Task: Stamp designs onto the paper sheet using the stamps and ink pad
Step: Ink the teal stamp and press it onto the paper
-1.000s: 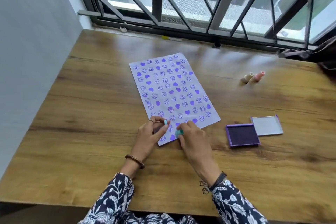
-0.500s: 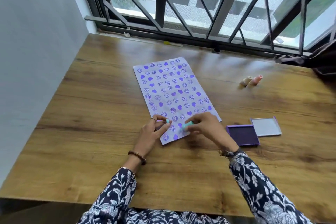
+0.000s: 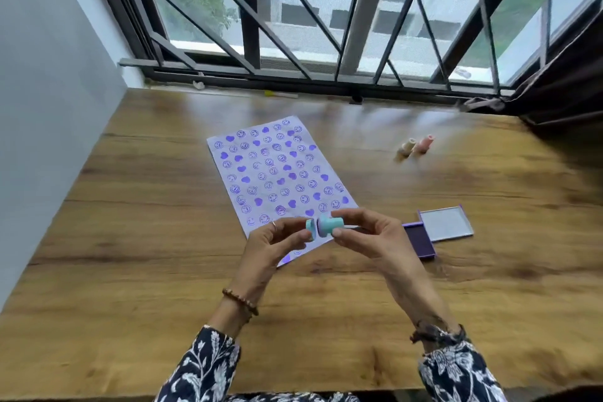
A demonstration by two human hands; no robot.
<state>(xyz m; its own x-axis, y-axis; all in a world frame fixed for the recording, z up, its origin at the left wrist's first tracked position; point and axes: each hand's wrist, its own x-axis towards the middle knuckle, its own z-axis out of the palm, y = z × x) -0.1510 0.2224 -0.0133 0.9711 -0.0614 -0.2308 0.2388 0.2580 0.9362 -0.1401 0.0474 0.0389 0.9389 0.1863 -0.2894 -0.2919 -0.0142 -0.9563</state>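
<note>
A white paper sheet (image 3: 270, 179) covered with purple hearts and smiley prints lies on the wooden table (image 3: 146, 238). Above its near corner, my right hand (image 3: 368, 238) grips a teal stamp (image 3: 329, 225) lying sideways. My left hand (image 3: 277, 245) pinches a small teal cap (image 3: 310, 229) right against the stamp's face. Both are lifted off the paper. The open purple ink pad (image 3: 419, 243) sits just right of my right hand, partly hidden by it, its lid (image 3: 445, 223) folded out beside it.
Two more stamps, one beige (image 3: 406, 148) and one pink (image 3: 424, 144), lie at the far right of the table. A barred window (image 3: 326, 26) runs along the far edge; a grey wall (image 3: 49, 91) bounds the left side.
Both hands rose off the paper's near corner and came together in the air. The stamp turned sideways and the cap in my left hand now meets its face.
</note>
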